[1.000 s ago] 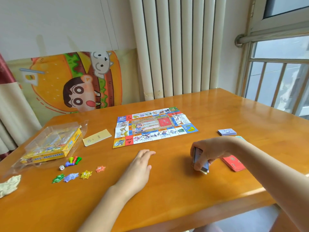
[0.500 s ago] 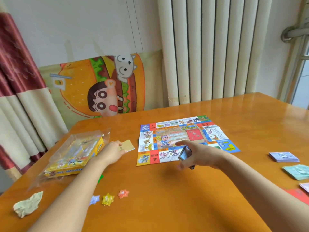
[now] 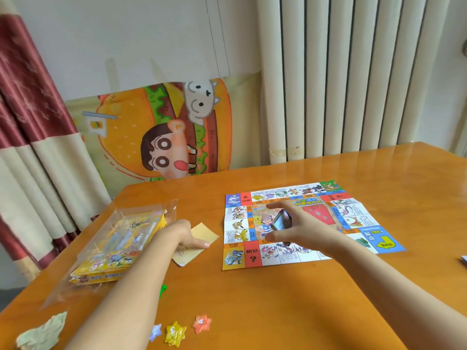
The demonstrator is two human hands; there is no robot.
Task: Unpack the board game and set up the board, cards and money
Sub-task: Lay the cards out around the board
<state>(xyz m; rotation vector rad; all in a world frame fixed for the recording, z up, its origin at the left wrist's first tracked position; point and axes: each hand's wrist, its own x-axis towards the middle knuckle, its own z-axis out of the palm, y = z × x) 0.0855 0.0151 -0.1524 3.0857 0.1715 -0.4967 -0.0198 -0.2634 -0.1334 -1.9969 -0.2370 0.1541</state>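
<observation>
From my end, head cam only. The right grip [image 3: 298,229] is clenched round a small card deck [image 3: 281,221], thumb on the near side and fingers spread over the far side. The deck is tilted and held over the middle of the board [image 3: 353,213]; I can't tell whether it touches the board.

The board lies unfolded and flat on the surface [image 3: 278,304], right of ctr. The left grip [image 3: 183,233] is released, w/ straight fingers lying flat on a tan paper slip [image 3: 204,232], which sits just left of the board's near-left corner.

Left of the slip is the yellow game box [image 3: 118,246], inside clear plastic wrap and lying flat near the surface's left edge. A green pawn [image 3: 162,290] peeks out beside the left forearm.

Near edge, 3 star tokens in a row: blue [image 3: 156,332], yellow [image 3: 175,333], orange [image 3: 202,323]. A crumpled paper [image 3: 43,332] lies at bottom left. Far right, a card stack [image 3: 464,260] is cut off by the frame edge.
</observation>
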